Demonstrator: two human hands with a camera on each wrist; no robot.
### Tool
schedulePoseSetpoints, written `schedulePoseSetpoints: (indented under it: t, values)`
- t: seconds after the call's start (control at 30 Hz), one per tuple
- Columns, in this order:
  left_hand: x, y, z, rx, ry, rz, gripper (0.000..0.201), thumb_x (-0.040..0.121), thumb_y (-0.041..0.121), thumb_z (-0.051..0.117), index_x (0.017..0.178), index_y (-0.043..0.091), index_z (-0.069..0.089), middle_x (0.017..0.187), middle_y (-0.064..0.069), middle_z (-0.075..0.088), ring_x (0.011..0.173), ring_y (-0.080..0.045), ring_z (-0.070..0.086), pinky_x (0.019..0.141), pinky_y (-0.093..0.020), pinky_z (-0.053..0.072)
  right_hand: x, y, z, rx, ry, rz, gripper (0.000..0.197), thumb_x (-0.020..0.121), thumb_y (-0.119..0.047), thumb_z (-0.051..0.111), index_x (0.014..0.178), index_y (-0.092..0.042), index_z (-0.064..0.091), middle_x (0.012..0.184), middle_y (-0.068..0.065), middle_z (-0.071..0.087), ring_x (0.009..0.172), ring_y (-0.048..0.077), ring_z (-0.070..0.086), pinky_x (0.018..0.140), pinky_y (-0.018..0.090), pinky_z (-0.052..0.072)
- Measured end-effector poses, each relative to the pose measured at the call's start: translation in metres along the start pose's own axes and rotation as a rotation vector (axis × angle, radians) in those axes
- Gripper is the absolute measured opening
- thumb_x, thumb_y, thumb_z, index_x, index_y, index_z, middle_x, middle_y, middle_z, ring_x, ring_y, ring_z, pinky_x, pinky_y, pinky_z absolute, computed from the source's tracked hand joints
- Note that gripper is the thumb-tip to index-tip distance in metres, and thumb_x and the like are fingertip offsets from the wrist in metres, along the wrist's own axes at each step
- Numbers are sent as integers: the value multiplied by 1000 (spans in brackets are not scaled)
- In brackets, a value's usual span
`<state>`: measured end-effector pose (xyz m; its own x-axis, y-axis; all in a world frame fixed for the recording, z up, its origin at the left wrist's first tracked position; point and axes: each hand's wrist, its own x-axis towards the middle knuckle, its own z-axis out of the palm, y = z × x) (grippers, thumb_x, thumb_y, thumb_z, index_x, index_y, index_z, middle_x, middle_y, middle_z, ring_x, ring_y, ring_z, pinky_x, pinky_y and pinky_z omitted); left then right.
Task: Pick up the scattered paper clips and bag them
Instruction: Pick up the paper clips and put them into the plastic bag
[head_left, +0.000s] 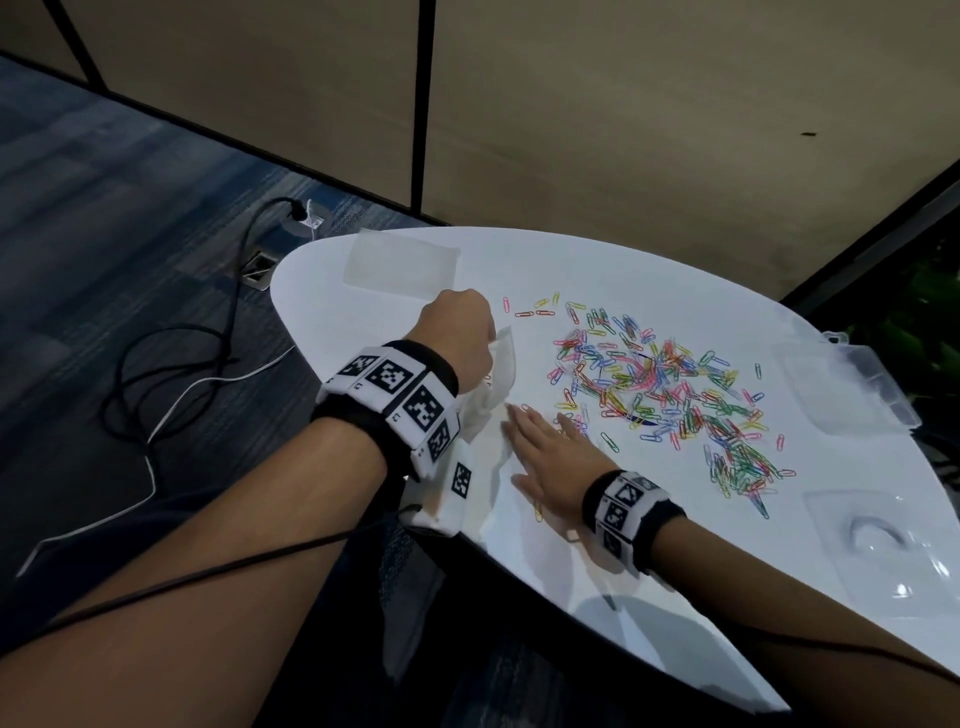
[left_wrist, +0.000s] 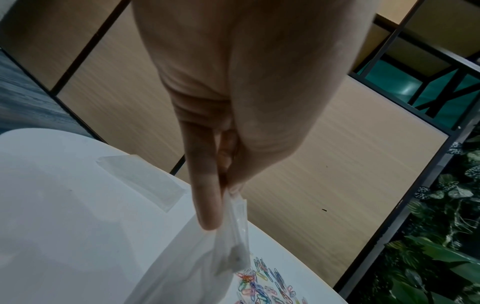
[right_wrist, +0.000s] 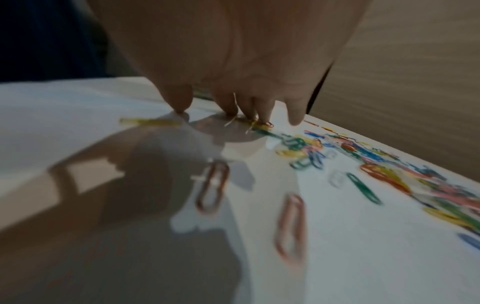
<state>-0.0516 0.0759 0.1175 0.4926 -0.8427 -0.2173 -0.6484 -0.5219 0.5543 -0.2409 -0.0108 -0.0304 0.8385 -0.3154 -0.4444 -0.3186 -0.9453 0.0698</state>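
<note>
White table (head_left: 363, 291): countless paper clips (head_left: 660, 384); left hand (head_left: 457, 322) pinches one bag (head_left: 496, 374), right hand (head_left: 545, 457) flat.

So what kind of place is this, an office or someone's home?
Probably an office. Beige partition panels in dark frames stand behind the white table, the floor is blue carpet tile with a floor power socket, and coloured paper clips lie scattered on the table.
</note>
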Motion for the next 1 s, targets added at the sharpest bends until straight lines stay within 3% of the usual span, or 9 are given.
schedulePoseSetpoints:
  t: [0.17, 0.27, 0.33, 0.43, 0.57, 0.7, 0.8, 0.9, 1.0]
  values:
    - [-4, 1, -1, 21, -3, 1, 31, 87, -3, 60, 115, 5, 71, 117, -15, 66, 104, -32, 65, 89, -36, 56, -17, 38, 16, 23, -54, 167, 59, 102, -40, 16, 152, -29, -13, 161, -6, -22, 150, 32, -10, 116, 63, 14]
    - [-4, 1, -1, 17, -3, 3, 31, 88, -2, 59, 115, 6, 71, 116, -15, 67, 103, -32, 66, 88, -35, 57, -15, 47, 21, 127, -60, 227, 71, 100, -27, 40, 153, -27, -7, 163, -1, -12, 149, 37, 4, 115, 53, 27]
    - [-3, 2, 0, 17, -10, 3, 31, 88, -2, 59, 116, 5, 70, 115, -15, 67, 103, -31, 67, 88, -35, 57, -12, 50, 26, 126, 1, 223, 78, 92, -16, 57, 154, -16, 10, 162, 9, 7, 145, 38, 21, 114, 45, 34]
    - [-2, 4, 3, 14, -23, 11, 30, 89, -1, 58, 115, 6, 70, 111, -14, 70, 100, -30, 68, 88, -34, 57, -9, 50, 22, 185, 200, 203, 42, 92, -9, 56, 134, -4, 54, 137, 18, 51, 122, 34, 51, 100, 40, 47]
    - [-2, 6, 5, 7, -31, 9, 30, 91, 1, 57, 117, 7, 70, 114, -14, 70, 99, -30, 69, 89, -34, 57, -9, 55, 5, 329, 304, 308, 19, 92, -8, 58, 102, -7, 74, 102, 10, 67, 91, 24, 63, 83, 29, 52]
    - [-2, 7, 6, 13, -36, 10, 30, 90, 0, 59, 116, 7, 70, 114, -13, 69, 103, -30, 67, 90, -35, 57, -11, 71, -11, 754, 332, 667, 11, 83, -11, 73, 93, -12, 79, 91, 4, 75, 75, 15, 64, 76, 22, 53]
    - [-2, 11, 7, 10, -48, 9, 27, 93, 2, 55, 115, 5, 69, 108, -15, 71, 98, -31, 70, 92, -37, 57, -15, 85, -22, 1256, 260, 756, 11, 75, -8, 80, 82, -17, 80, 94, 6, 76, 85, 21, 72, 88, 32, 56]
    - [-2, 15, 10, 6, -52, 9, 28, 93, 2, 55, 117, 5, 69, 111, -15, 69, 99, -31, 70, 92, -37, 57, -17, 83, -52, 1870, 346, 655, 20, 80, 5, 71, 100, 3, 73, 103, 20, 72, 83, 20, 74, 78, 25, 60]
    - [-1, 17, 12, -4, -58, 3, 27, 91, 1, 55, 114, 5, 70, 111, -16, 68, 96, -32, 70, 89, -39, 58, -20, 61, -98, 2097, 316, 410, 29, 83, 6, 68, 111, 10, 65, 106, 19, 71, 90, 19, 73, 78, 21, 58]
